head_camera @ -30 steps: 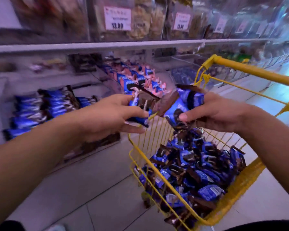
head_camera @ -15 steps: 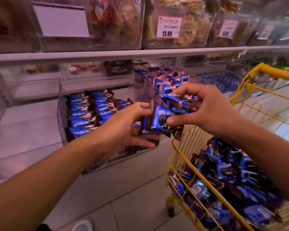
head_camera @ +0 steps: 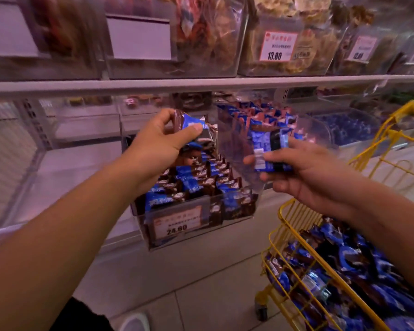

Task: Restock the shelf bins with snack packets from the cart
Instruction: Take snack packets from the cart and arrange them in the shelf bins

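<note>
The left hand (head_camera: 161,142) is raised over the clear shelf bin (head_camera: 191,211), its thumb and curled fingers pinching a small bunch of blue and brown snack packets (head_camera: 196,132) just above the packets already lying in the bin. The right hand (head_camera: 304,173) is beside it, to the right of the bin and above the corner of the yellow cart (head_camera: 320,271), with fingers curled round another handful of packets (head_camera: 268,149); one of these shows a white label strip, but the print on it is too blurred to read. The two hands are near each other and do not touch.

The bin is more than half full of the same blue and brown packets, some showing white characters that cannot be made out clearly. On its front wall is a price tag (head_camera: 177,224) reading 24.60. The cart basket holds a heap of the same packets (head_camera: 339,266).

On the shelf above, clear bins hold other snacks. One carries a red-edged tag (head_camera: 276,46) reading 13.80; a second tag (head_camera: 362,48) further right is too blurred to read. A blank white card (head_camera: 139,39) fronts the bin to the left.
</note>
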